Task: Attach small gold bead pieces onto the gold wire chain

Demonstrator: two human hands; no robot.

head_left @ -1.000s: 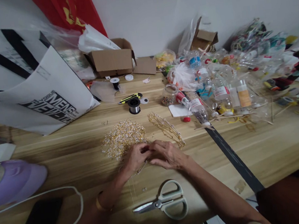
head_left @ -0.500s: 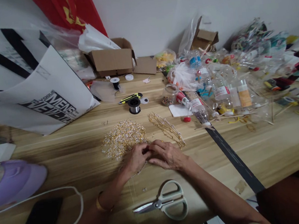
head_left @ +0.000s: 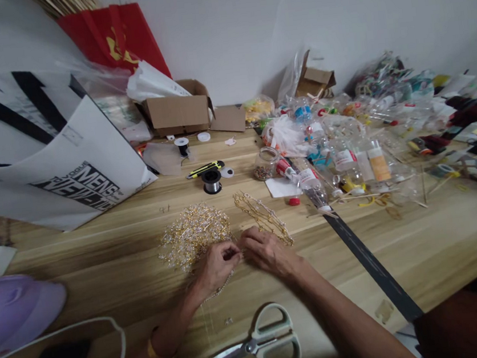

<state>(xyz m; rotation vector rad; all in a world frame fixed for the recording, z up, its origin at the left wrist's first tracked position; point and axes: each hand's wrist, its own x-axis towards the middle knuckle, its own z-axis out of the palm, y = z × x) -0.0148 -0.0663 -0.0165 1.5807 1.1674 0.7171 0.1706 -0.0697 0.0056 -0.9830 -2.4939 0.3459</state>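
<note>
My left hand is closed in a pinch at the right edge of a heap of clear and gold beads. From it a beaded strand trails down, with thin clear thread below. Close beside it, my right hand has its fingers curled together; whatever they pinch is too small to make out. Gold beaded chains lie just beyond the right hand. Nearer to me, scissors with pale handles rest slightly spread, and a few loose clear beads lie above their blades.
Behind the heap sit a wire spool, a yellow cutter knife and a cardboard box. Plastic bottles and bags crowd the right. A white paper bag stands left, above a purple appliance and white cable.
My hands have drawn slightly apart at the fingertips, where they overlapped before. The camera has tilted up a little, so everything sits lower in view.
</note>
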